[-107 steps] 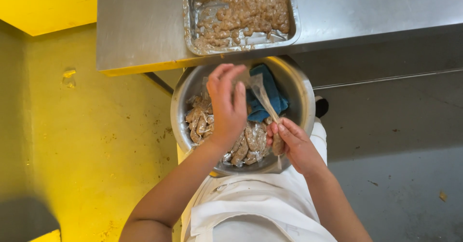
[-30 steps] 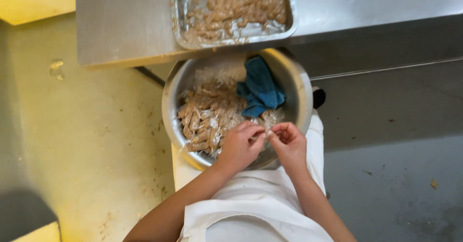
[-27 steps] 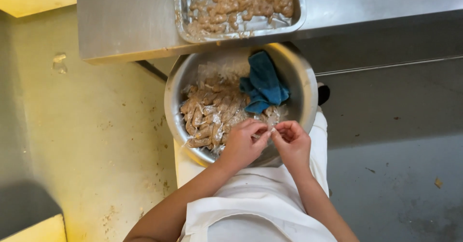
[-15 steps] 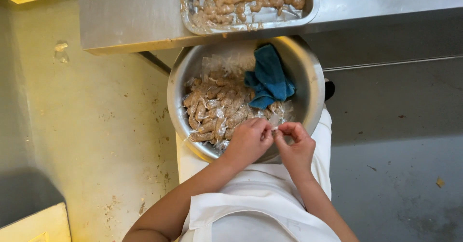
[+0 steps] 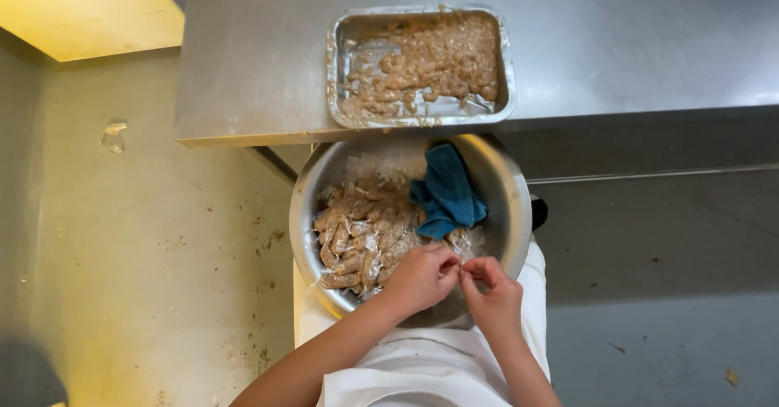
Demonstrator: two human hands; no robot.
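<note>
Both hands meet over the near rim of the steel bowl (image 5: 519, 204), which sits just below the front edge of the steel bench (image 5: 260, 66). The left hand (image 5: 422, 277) and right hand (image 5: 493, 293) pinch 1 small pale morsel (image 5: 458, 267) between their fingertips; it is too small to identify. It looks soft, wet and slippery, so a light fingertip pinch at its ends probably suits it. Heaped pieces (image 5: 357, 236) fill the bowl's left half beside a blue cloth (image 5: 446, 196). A foil tray (image 5: 337, 74) of the same mix rests at the bench's front edge.
</note>
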